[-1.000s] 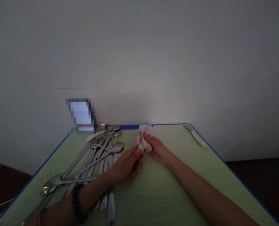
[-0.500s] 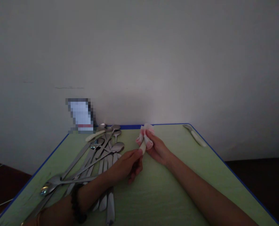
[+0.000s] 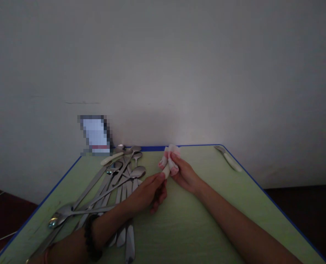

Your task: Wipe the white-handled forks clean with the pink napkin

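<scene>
My left hand pinches the end of a cream handle, part of a utensil whose head is hidden under a pink and white tissue. My right hand is closed on that tissue, thumb on top, wrapping it around the upper part of the utensil. Both hands are above the middle of the table, close together. Beside my left forearm lies a heap of metal spoons and other cutlery, partly covered by that arm.
A cream-handled fork lies at the right edge of the light green, blue-edged table. Another cream handle rests on the heap at left. A pixelated, phone-like screen leans against the wall at the back left.
Almost nothing differs. Both hands keep the same hold on the utensil and tissue, with only a very slight shift; the whole view has drifted a few pixels.
</scene>
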Tool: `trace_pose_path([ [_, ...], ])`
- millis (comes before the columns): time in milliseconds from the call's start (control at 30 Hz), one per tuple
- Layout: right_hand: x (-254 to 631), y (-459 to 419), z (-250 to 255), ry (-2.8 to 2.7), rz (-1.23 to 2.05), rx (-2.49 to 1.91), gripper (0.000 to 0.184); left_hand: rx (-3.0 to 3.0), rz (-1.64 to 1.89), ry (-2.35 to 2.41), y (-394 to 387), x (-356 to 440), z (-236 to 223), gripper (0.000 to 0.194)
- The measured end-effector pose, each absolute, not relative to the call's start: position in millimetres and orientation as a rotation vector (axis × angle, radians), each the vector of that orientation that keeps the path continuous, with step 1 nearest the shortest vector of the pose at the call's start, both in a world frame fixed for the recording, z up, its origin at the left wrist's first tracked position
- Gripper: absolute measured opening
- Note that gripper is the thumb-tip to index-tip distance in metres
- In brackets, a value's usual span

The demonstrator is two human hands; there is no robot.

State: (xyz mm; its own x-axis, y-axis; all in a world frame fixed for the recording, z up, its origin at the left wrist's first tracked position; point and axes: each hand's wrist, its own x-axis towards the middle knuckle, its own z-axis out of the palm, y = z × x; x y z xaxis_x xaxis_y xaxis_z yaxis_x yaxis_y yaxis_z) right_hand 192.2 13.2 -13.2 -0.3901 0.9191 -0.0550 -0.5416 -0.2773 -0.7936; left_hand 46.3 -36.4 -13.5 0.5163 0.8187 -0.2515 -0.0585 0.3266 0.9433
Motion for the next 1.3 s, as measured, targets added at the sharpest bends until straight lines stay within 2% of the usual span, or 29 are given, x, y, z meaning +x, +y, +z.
trace_pose_path([
  [200, 192.5, 13.8, -14.3, -0.888, 1.839, -0.635, 0.031, 1.091, 0.655, 0.842, -35.9, 46.4, -13.8, 0.043],
  [400, 191.9, 14.0, -13.5, -0.895, 1.839, -0.615, 0.026, 1.068, 0.682, 0.821, -35.5, 46.2, -13.4, 0.042],
  [833, 192.4, 9.8, -12.0, -0.936, 1.82, -0.654, 0.033, 1.016, 0.716, 0.827, -36.2, 47.1, -16.1, 0.042],
  [1300, 190.3, 11.7, -13.1, -0.63, 1.853, -0.572, 0.016, 0.983, 0.685, 0.775, -35.2, 47.5, -17.6, 0.04],
])
